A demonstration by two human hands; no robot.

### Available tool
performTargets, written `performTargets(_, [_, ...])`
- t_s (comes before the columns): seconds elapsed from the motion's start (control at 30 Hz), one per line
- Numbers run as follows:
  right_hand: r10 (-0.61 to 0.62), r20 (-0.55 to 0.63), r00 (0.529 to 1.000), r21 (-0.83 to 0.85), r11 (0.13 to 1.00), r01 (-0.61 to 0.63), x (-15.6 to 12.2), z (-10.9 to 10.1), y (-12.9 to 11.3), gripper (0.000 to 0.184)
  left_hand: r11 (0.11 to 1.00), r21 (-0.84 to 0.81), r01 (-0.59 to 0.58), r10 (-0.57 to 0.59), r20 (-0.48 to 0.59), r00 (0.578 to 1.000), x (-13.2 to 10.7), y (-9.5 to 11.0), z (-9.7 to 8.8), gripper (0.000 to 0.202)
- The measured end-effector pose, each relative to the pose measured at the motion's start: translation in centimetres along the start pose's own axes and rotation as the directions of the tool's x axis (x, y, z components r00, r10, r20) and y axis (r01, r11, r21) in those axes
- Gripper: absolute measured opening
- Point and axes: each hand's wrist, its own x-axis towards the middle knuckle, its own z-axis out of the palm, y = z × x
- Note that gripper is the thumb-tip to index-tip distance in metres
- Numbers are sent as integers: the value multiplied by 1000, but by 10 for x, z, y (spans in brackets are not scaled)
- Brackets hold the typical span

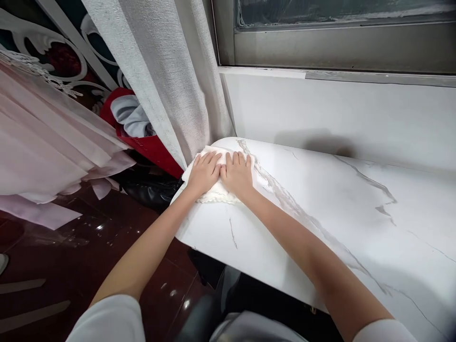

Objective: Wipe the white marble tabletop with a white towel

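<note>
A white cloth [219, 194] lies spread on the far left end of a white marble-patterned table [306, 175]. Both of my hands press flat on it, side by side, with the thumbs almost meeting. My left hand [204, 175] rests on the cloth's left half, fingers stretched out and pointing away from me. On its right half lies my right hand [238, 173], fingers also extended and a little apart. The cloth's ruffled near edge shows below my wrists.
A grey-white curtain [167, 61] hangs against the table's left end. Beyond it are a red bag [149, 149] with grey fabric inside and a pink sheer drape [53, 133]. A metal-framed window [320, 47] sits above the white wall behind the table. Dark red tiles [117, 247] cover the floor.
</note>
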Motion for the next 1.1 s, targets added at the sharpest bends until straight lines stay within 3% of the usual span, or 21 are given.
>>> performTargets(0.4, [-172, 75, 982, 86, 983, 165, -91, -17, -41, 56, 997, 61, 48, -43, -86, 995, -123, 12, -23, 52])
performTargets(0.6, [-266, 139, 954, 164, 956, 242, -114, -30, -52, 58, 991, 99, 89, -80, -91, 993, -156, 13, -31, 57])
performTargets(0.73, [-288, 145, 947, 173, 949, 262, -113, -30, -49, 58, 987, 114, 114, -107, -64, 992, -152, 15, -34, 56])
performTargets(0.87, [-291, 113, 950, 147, 951, 274, -100, -22, -39, 56, 984, 124, 131, -129, -24, 991, -132, 19, -33, 56])
performTargets(1.1, [-202, 86, 976, 89, 977, 195, -50, -16, 3, 53, 984, 119, 133, -140, 50, 989, -61, 35, -14, 53])
